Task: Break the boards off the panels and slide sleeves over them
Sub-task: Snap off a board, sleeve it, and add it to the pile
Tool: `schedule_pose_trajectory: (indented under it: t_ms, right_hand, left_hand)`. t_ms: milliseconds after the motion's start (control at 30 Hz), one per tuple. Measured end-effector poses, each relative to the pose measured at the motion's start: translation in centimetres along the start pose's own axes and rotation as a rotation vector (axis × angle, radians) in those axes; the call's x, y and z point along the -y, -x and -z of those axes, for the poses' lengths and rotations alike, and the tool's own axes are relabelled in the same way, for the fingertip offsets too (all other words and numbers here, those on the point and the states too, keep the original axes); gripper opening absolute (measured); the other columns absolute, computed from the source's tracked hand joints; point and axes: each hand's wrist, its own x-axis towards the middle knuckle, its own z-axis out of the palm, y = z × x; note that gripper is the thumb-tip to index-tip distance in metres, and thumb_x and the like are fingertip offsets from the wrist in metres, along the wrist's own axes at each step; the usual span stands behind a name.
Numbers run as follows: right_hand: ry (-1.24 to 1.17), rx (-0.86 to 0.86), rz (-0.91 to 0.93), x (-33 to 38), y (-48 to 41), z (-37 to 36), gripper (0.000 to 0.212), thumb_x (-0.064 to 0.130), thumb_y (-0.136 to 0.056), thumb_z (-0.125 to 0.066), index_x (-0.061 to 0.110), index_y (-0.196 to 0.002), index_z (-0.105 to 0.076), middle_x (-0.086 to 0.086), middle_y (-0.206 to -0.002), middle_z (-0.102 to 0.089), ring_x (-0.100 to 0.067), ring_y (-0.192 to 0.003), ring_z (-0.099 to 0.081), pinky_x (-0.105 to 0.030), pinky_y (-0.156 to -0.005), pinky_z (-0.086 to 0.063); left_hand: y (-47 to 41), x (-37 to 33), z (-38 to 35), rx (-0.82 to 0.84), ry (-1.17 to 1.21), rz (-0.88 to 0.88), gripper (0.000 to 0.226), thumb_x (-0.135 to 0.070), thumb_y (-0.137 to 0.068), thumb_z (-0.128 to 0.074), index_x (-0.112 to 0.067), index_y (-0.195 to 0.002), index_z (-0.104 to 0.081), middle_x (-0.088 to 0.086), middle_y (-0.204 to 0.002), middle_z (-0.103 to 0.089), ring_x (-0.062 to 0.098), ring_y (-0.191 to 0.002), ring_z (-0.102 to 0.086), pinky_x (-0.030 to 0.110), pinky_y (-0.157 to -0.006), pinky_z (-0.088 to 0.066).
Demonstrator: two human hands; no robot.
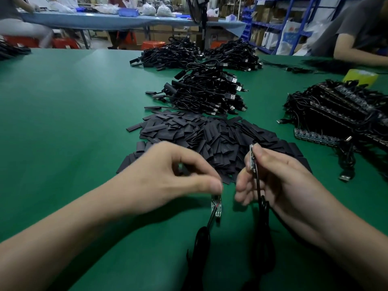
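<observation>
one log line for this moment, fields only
left hand: pinches small board, cable hanging | right hand: holds second board upright | sleeve pile: on mat beyond hands | panels: stacked at right

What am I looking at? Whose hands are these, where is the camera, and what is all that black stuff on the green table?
There is no machine here, just a person working. The camera sits on their head and looks down, so you see their own two hands. The left hand pinches a small board with a black wire hanging from it. The right hand holds a second board, also wired. On the table lies a pile of flat black sleeves. Behind it are heaps of cables, and to the right lie panels.
</observation>
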Motion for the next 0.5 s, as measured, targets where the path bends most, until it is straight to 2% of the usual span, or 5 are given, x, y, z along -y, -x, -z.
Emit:
schedule_pose_trajectory:
  t_ms: [67, 100, 200, 367, 500]
  right_hand:
    - [0.017, -0.015, -0.020, -0.09, 0.13, 0.25, 0.034, 0.048, -0.093, -0.059, 0.018, -0.077, -0.060, -0.011, -0.061, -0.064, -0.024, -0.044, -0.061, -0.026, -0.046, -0.049]
    - [0.045, -0.020, -0.024, -0.16, 0.19, 0.28, 0.037, 0.049, -0.095, -0.059, 0.016, -0.078, -0.056, -0.008, -0.056, -0.057, -0.021, -0.037, -0.053, -0.026, -0.043, -0.044]
    - [0.113, -0.052, -0.011, -0.25, 0.20, 0.04, 0.036, 0.048, -0.094, -0.056, 0.015, -0.078, -0.056, -0.001, -0.049, -0.038, -0.012, -0.032, -0.029, -0.026, -0.039, -0.030]
    - [0.163, -0.095, -0.041, -0.52, -0.04, -0.14, 0.034, 0.047, -0.086, -0.052, 0.015, -0.081, -0.062, 0.003, -0.054, -0.034, -0.009, -0.040, -0.026, -0.020, -0.041, -0.033]
    - [0.227, -0.062, -0.021, -0.80, 0.06, -0.18, 0.029, 0.046, -0.085, -0.054, 0.022, -0.082, -0.070, 0.006, -0.055, -0.036, -0.007, -0.043, -0.029, -0.018, -0.042, -0.033]
  left_hand:
    - [-0.36, 0.71, 0.72, -0.205, -0.437, -0.105, 0.016, -0.050, -0.085, -0.071, -0.036, -0.091, -0.078, -0.019, -0.083, -0.071, -0.002, -0.080, -0.064, 0.019, -0.071, -0.051]
    - [-0.42, 0.85, 0.94, -0.257, -0.556, -0.120, 0.012, -0.045, -0.090, -0.070, -0.036, -0.094, -0.077, -0.020, -0.089, -0.070, 0.000, -0.087, -0.062, 0.025, -0.078, -0.052]
    - [-0.38, 1.29, 1.03, -0.221, -0.735, -0.133, 0.019, -0.039, -0.092, -0.066, -0.033, -0.107, -0.076, -0.017, -0.104, -0.068, 0.011, -0.100, -0.056, 0.033, -0.087, -0.050]
    - [-0.33, 1.18, 0.92, -0.125, -0.846, -0.139, 0.021, -0.036, -0.093, -0.068, -0.034, -0.113, -0.075, -0.017, -0.110, -0.068, 0.015, -0.106, -0.056, 0.040, -0.087, -0.049]
    - [-0.41, 1.24, 1.15, -0.123, -0.842, -0.125, 0.022, -0.039, -0.091, -0.069, -0.037, -0.112, -0.074, -0.016, -0.105, -0.065, 0.014, -0.102, -0.053, 0.036, -0.085, -0.048]
